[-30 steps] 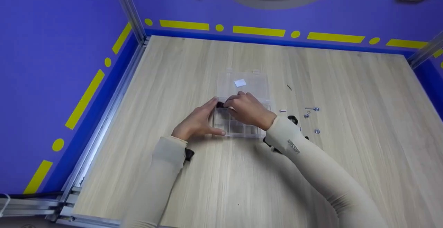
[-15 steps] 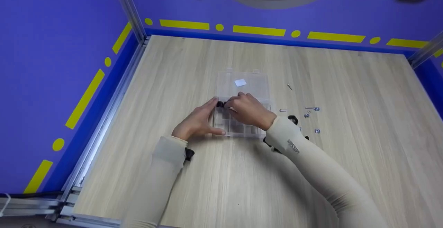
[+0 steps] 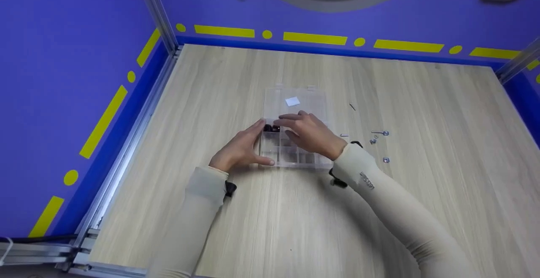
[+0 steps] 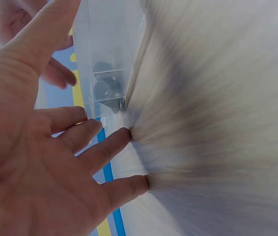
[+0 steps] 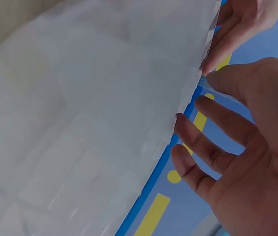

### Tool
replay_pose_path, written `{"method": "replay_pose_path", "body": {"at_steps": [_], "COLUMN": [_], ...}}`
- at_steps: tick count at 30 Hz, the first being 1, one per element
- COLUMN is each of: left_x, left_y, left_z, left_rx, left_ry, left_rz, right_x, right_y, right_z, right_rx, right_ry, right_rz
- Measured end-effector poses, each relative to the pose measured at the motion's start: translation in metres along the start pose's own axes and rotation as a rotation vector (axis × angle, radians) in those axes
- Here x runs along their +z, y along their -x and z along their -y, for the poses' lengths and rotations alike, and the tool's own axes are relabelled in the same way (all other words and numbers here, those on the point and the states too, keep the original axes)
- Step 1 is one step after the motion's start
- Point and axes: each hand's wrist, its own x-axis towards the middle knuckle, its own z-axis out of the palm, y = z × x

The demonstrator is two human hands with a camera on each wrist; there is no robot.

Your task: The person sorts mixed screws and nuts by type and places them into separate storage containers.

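Observation:
A clear plastic compartment box (image 3: 310,165) lies on the table with its lid (image 3: 314,98) folded back, a white label (image 3: 292,101) on it. Dark rounded pieces (image 3: 272,128) sit in its back left compartment; the left wrist view shows these dark pieces (image 4: 107,88) through the wall. My left hand (image 3: 240,148) rests at the box's left side, thumb near the front corner, fingers extended along that side. Over the back compartments is my right hand (image 3: 312,134), its fingers loosely bent. Nothing shows between the fingers of the right hand (image 5: 247,147) in the right wrist view.
Right of the box lie a thin dark screw (image 3: 352,106), a short bolt (image 3: 344,135), a longer bolt (image 3: 379,133), small hardware pieces (image 3: 373,141) and a nut (image 3: 386,160). Blue walls and metal rails (image 3: 162,16) border the table.
My right hand has drawn back a little to the right and its fingers have loosened. More of the dark pieces in the back left compartment is visible. The left hand has stayed put.

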Motion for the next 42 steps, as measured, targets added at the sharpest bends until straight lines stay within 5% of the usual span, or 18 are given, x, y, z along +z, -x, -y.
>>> {"method": "replay_pose_path", "body": {"at_steps": [21, 31, 42], "left_x": [0.0, -0.001, 0.0], "left_y": [-0.001, -0.001, -0.001], "left_z": [0.0, 0.001, -0.002], "left_rx": [0.0, 0.009, -0.001], "left_ry": [-0.015, -0.02, -0.017], "left_rz": [0.011, 0.004, 0.004], "right_x": [-0.027, -0.033, -0.041], "right_y": [0.078, 0.118, 0.141], "right_z": [-0.059, -0.081, -0.088], "right_rx": [0.224, 0.335, 0.462], "right_ry": [-0.063, -0.097, -0.044], "right_rz": [-0.078, -0.024, 0.057]}}
